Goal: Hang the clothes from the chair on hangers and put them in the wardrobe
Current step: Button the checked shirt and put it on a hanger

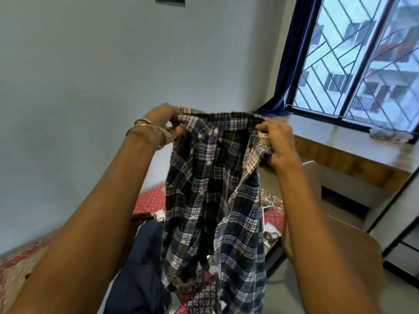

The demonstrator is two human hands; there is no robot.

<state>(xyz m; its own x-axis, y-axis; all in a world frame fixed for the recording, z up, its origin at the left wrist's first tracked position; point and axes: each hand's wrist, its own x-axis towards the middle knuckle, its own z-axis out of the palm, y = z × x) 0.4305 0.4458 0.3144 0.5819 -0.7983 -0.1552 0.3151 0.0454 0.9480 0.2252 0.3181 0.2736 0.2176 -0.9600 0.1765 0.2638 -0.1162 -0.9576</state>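
Hands, left hand (pixel 162 123) and right hand (pixel 277 141), grip one plaid shirt (pixel 210 191)

Open air lies above the raised plaid shirt (pixel 215 189) toward the wall (pixel 90 75). Below, the bed (pixel 149 200) (strewn with clothes) and the counter (pixel 353 155) on the right hem it in.

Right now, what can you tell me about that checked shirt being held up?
The plaid shirt is woven cloth in dark blue, black, white and pink checks, with small white buttons down the front. It hangs crumpled and lengthwise in the air, stretched by its top edge between the left hand and the right hand, which both grip it. No hanger is in it.
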